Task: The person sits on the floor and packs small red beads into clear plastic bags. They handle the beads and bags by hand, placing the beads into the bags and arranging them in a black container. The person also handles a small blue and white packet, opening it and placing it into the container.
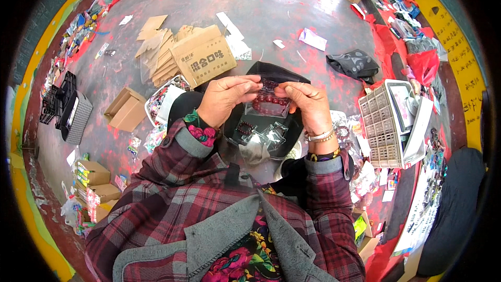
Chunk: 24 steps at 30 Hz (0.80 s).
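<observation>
Between my two hands hangs a small clear plastic bag (270, 105) with dark red beaded bracelets inside. My left hand (225, 96) pinches its upper left edge between thumb and fingers. On the other side my right hand (308, 105), with bangles at the wrist, grips the upper right edge. Below the bag is a black tub (289, 149) resting by my lap. In it lie a dark beaded bracelet (245, 128) and several clear packets (272, 134).
Left of my arm stands a white basket (166, 105) of small goods. Ahead are a printed carton (204, 56) and stacked flat cardboard. An open cardboard box (126, 110) sits farther left. On the right are a beige plastic crate (380, 125) and a dark bag (353, 65).
</observation>
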### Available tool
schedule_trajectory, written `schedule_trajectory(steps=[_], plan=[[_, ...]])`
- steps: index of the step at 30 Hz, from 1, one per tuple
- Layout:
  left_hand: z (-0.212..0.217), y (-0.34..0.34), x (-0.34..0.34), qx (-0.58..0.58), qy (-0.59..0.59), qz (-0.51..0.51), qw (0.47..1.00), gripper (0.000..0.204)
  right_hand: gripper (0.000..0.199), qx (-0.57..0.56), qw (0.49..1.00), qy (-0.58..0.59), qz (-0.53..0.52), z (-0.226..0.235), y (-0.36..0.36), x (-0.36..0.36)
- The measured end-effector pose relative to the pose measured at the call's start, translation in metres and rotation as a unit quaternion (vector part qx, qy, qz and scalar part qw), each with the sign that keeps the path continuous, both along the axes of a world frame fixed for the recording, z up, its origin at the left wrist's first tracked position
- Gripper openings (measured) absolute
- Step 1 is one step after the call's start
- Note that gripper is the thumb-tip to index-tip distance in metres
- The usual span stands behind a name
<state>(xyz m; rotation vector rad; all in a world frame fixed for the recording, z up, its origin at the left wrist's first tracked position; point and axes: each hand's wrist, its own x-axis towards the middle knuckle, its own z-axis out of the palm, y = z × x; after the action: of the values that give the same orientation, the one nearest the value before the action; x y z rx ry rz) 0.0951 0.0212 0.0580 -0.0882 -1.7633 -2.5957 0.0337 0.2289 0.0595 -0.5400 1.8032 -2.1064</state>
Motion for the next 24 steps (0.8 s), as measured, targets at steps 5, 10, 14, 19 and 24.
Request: schedule_trajectory(steps=[5,10,14,19,24], plan=[[0.003,-0.002,0.002,-0.010,-0.022,-0.018,1.000,0.025,0.019,0.036,0.999,0.019,0.021,0.008,0.006,0.001],[0.012,-0.004,0.005,-0.094,-0.018,-0.013,0.995,0.026,0.020,0.008,0.999,0.036,0.027,0.010,0.008,0.003],[0.017,-0.009,0.005,-0.131,0.004,-0.042,0.991,0.026,0.020,-0.029,0.998,0.044,0.034,0.011,0.011,0.003],[0.020,-0.009,0.009,-0.066,0.012,-0.063,0.996,0.025,0.019,-0.075,0.995,0.040,0.043,0.004,0.011,0.000],[0.015,-0.009,0.008,-0.033,0.026,-0.073,0.996,0.023,0.017,-0.122,0.990,0.031,0.058,0.004,0.011,0.001]])
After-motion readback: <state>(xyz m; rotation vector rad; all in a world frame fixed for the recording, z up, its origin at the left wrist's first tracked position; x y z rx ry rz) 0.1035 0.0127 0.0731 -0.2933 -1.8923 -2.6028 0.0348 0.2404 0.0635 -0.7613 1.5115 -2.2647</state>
